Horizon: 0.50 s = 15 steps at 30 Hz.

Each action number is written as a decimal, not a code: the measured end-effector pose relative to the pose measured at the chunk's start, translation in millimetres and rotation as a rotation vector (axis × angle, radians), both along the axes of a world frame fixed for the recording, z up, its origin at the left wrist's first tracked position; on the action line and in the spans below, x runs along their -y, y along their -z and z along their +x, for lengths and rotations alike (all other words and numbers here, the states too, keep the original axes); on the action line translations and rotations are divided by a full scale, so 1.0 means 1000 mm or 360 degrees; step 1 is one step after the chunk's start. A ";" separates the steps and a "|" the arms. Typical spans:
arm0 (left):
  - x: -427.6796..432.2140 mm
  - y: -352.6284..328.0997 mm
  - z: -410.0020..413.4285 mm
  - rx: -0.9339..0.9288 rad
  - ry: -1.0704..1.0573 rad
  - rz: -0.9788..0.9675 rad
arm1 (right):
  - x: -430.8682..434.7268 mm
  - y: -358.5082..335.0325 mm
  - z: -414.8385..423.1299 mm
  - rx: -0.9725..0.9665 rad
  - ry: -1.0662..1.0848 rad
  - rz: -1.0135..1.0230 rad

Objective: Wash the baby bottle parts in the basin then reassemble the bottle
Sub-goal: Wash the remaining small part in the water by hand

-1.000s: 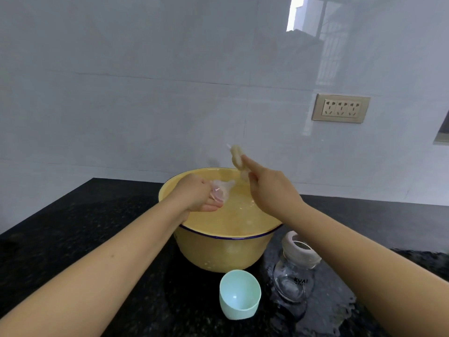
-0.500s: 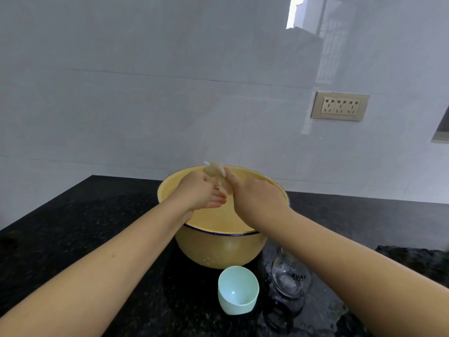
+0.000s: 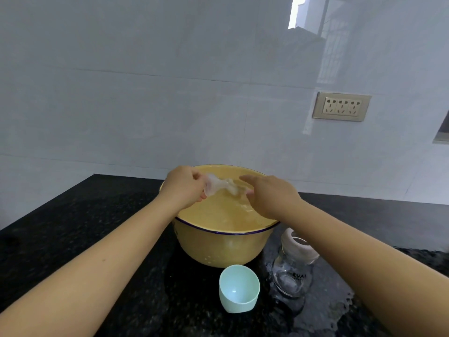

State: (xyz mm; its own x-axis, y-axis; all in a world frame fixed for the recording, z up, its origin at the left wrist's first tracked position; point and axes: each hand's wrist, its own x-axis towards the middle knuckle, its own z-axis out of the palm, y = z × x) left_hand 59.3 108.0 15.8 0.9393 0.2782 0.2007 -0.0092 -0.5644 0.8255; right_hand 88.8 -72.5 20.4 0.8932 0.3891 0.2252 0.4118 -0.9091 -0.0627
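Note:
Over the yellow basin (image 3: 226, 249) of water, my left hand (image 3: 184, 188) is closed on a clear silicone teat (image 3: 212, 187). My right hand (image 3: 269, 195) pinches a small pale scrubbing piece (image 3: 237, 190) that touches the teat; both are blurred. In front of the basin on the right, the glass bottle body (image 3: 290, 278) stands with a white collar ring (image 3: 300, 248) resting at its mouth. A mint-green cap (image 3: 239, 288) lies in front of the basin with its opening facing me.
The basin sits on a black speckled counter (image 3: 73, 239), which is wet around the bottle at the right. A white tiled wall rises behind, with a socket plate (image 3: 341, 107) at the right.
My right hand came down from above the basin's far rim with the pale piece and met my left hand. Both hands now hold their parts together low over the water.

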 end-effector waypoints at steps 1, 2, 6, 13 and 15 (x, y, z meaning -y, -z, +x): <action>0.000 -0.001 -0.001 -0.0002 0.0010 -0.0070 | 0.000 -0.001 0.001 -0.0067 -0.0038 0.0086; 0.001 -0.001 -0.001 -0.0006 0.0029 -0.0163 | -0.001 -0.003 0.002 -0.0113 -0.0078 0.0178; 0.008 -0.008 -0.008 -0.0071 0.0171 -0.0479 | -0.004 -0.008 0.002 -0.0222 -0.0206 0.0576; 0.023 -0.014 -0.020 -0.0091 0.0434 -0.1249 | -0.005 -0.013 -0.005 -0.0445 -0.0592 0.1068; 0.026 -0.016 -0.026 -0.0120 0.0546 -0.1455 | -0.005 -0.013 -0.007 -0.0403 -0.0604 0.1121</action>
State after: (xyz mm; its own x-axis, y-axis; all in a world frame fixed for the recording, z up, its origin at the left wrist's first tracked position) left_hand 33.7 81.5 31.3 0.9998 0.0057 -0.0203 0.0175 0.3165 0.9484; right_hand 81.6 -67.7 33.6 0.7861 0.5171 0.3385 0.5792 -0.4251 -0.6956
